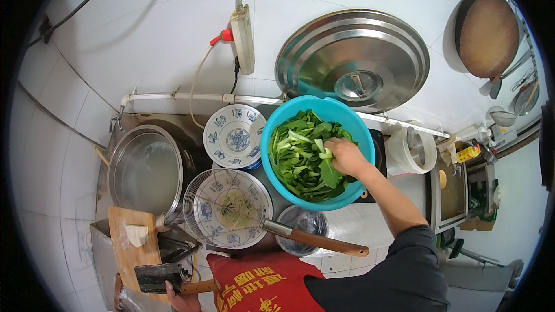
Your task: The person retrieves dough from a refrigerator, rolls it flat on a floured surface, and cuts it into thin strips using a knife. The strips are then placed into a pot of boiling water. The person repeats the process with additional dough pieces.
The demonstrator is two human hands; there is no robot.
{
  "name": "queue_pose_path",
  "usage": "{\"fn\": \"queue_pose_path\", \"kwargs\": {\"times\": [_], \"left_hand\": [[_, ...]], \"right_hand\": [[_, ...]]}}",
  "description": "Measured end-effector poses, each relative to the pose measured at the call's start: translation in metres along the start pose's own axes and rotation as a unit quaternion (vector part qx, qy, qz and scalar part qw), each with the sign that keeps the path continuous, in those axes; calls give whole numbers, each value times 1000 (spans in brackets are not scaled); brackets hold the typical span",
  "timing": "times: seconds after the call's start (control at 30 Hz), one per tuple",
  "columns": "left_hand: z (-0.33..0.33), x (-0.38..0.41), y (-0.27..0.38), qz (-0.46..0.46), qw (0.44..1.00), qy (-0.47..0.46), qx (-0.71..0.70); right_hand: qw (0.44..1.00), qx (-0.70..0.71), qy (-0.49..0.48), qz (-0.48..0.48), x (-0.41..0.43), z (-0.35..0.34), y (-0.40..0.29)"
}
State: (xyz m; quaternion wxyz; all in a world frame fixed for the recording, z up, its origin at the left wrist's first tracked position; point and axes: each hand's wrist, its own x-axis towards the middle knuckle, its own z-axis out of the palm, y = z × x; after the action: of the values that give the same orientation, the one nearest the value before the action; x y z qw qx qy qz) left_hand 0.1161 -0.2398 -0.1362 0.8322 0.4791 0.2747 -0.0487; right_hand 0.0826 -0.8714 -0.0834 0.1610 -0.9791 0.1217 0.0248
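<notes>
My right hand (346, 156) grips some leafy greens inside a turquoise plastic basin (318, 206) heaped with cut greens (303, 156). At the lower left, my left hand (183, 301) is at a cleaver (158, 278) with a wooden handle, its fingers near where blade and handle meet; how it grips is partly hidden. Beneath the blade lies a wooden board (130, 260) bearing a pale lump of dough (137, 235). A wire strainer (190, 221) with a wooden handle rests over a patterned bowl (260, 236) with pale strands in it.
A large steel pot (175, 173) of cloudy liquid stands left. Stacked patterned plates (217, 130) sit between pot and basin. A steel lid (308, 56) leans on the wall. Below the basin is a plastic-lined bowl (303, 225). Right are a white bucket (393, 156) and a sink (433, 208).
</notes>
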Motion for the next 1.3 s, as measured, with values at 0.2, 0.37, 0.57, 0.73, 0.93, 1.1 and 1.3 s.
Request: {"fn": "queue_pose_path", "kwargs": {"times": [0.2, 0.37, 0.57, 0.73, 0.93, 1.1, 1.3], "left_hand": [[-11, -2, -2, -11, 1000, 5, 8], [-28, 12, -1, -35, 999, -2, -6], [-23, 12, 2, -48, 999, 13, 12], [-26, 16, 8, -66, 998, 10, -9], [-52, 59, 9, -60, 997, -26, -46], [-67, 100, 38, -54, 989, -84, -105], [-74, 115, 78, -24, 992, -65, -102]], "right_hand": [[992, -111, -63, 24, -33, 33, -23], [991, 112, 53, 45, -19, 7, -11], [839, 496, 138, 177, -18, -26, -5], [746, 610, 212, 164, -3, -42, -13], [774, 574, 231, 137, 19, -98, -64], [810, 553, 188, 52, 94, -94, -210], [888, 441, 107, -66, 207, 54, -393]]}}
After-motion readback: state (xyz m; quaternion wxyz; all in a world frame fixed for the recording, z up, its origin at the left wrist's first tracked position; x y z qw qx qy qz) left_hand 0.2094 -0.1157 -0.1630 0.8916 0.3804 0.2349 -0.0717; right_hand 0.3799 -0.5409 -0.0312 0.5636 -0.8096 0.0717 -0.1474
